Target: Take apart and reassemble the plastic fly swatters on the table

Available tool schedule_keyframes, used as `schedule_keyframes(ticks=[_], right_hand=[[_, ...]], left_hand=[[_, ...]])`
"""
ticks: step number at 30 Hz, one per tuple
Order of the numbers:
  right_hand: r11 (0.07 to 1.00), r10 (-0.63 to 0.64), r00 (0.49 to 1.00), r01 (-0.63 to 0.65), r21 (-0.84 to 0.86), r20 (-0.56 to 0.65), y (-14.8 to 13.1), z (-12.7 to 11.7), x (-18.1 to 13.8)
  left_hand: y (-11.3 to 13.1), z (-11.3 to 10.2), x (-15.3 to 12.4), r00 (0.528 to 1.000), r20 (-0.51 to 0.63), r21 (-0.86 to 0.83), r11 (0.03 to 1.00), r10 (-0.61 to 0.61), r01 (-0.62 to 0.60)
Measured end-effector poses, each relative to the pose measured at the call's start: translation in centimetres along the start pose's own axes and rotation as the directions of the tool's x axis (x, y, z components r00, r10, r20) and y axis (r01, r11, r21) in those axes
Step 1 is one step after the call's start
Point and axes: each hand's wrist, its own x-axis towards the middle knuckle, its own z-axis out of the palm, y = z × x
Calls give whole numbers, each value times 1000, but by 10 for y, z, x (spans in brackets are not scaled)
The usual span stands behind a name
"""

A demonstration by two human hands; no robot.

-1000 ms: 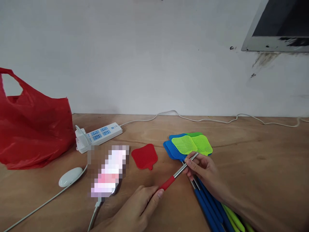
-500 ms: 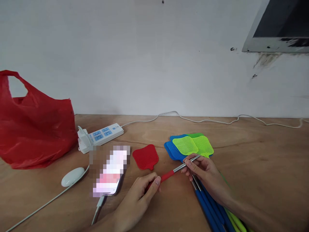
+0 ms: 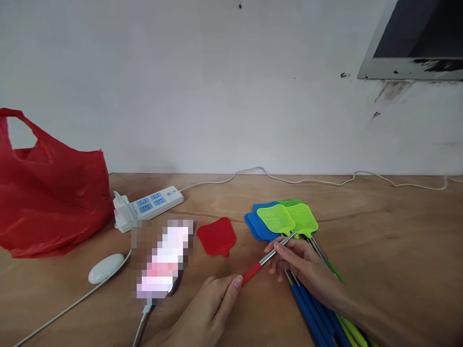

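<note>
My left hand (image 3: 213,308) is closed around the red grip of a fly swatter handle (image 3: 251,273). Its silver metal rod slants up to the right, with no head on its tip. My right hand (image 3: 304,270) pinches that rod between thumb and fingers, close to the upper end. A red mesh fly swatter head (image 3: 217,236) lies loose on the table, beyond my left hand. Under and behind my right hand is a pile of fly swatters with yellow-green heads (image 3: 277,218) and blue heads (image 3: 258,226); their blue grips (image 3: 311,313) point toward me.
On the wooden table (image 3: 390,231) a white power strip (image 3: 159,202) stands left of centre, its cord running along the wall. A blurred phone (image 3: 164,260) on a cable and a white oval object (image 3: 106,268) lie nearer. A red plastic bag (image 3: 54,193) stands far left.
The swatter handle has tilted a little more steeply, and my left hand has shifted slightly downward. My right-hand fingers have loosened somewhat along the rod. The whole view has shifted slightly.
</note>
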Motion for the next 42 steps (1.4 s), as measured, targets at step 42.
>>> schedule_keyframes(ticks=[42], right_hand=[[858, 266, 947, -319, 402, 182, -11, -7, -3]], left_hand=[[-31, -7, 20, 957, -145, 532, 836, 250, -138]])
